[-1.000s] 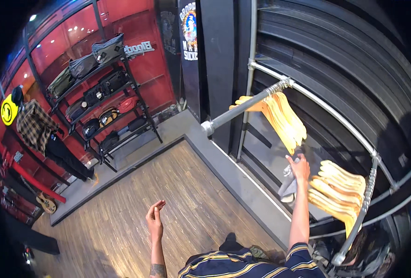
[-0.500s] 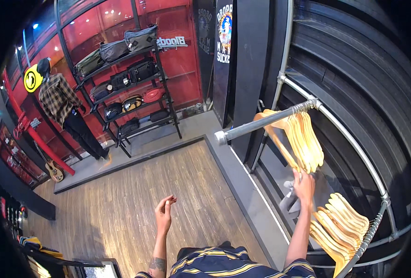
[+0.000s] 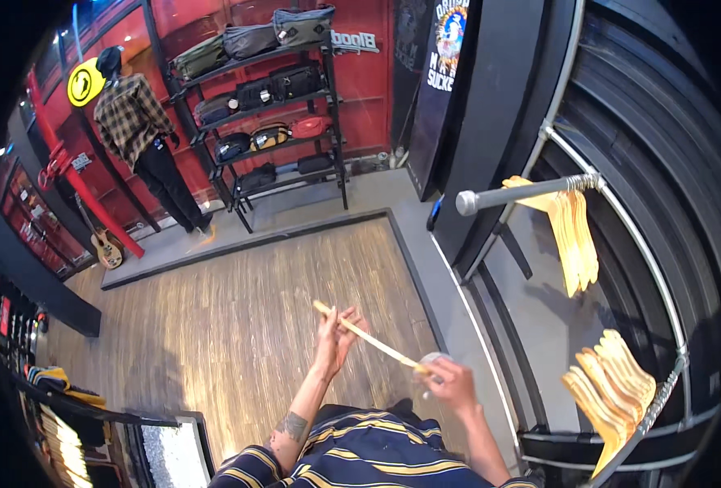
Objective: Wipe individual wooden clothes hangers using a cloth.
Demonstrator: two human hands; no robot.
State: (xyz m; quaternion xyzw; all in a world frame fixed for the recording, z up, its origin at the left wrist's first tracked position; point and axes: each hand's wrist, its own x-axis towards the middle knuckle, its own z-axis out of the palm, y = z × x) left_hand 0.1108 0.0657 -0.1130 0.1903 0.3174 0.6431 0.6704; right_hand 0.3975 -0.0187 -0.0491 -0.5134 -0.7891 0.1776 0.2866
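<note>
In the head view, both hands are holding one wooden hanger (image 3: 366,335) out in front of the chest, above the wood floor (image 3: 238,309). The left hand (image 3: 334,332) is closing its fingers around the hanger's far end — the right hand (image 3: 448,382) is gripping the near end by the hook. More wooden hangers (image 3: 576,236) are hanging on the metal rail (image 3: 523,193) to the right — well apart.
</note>
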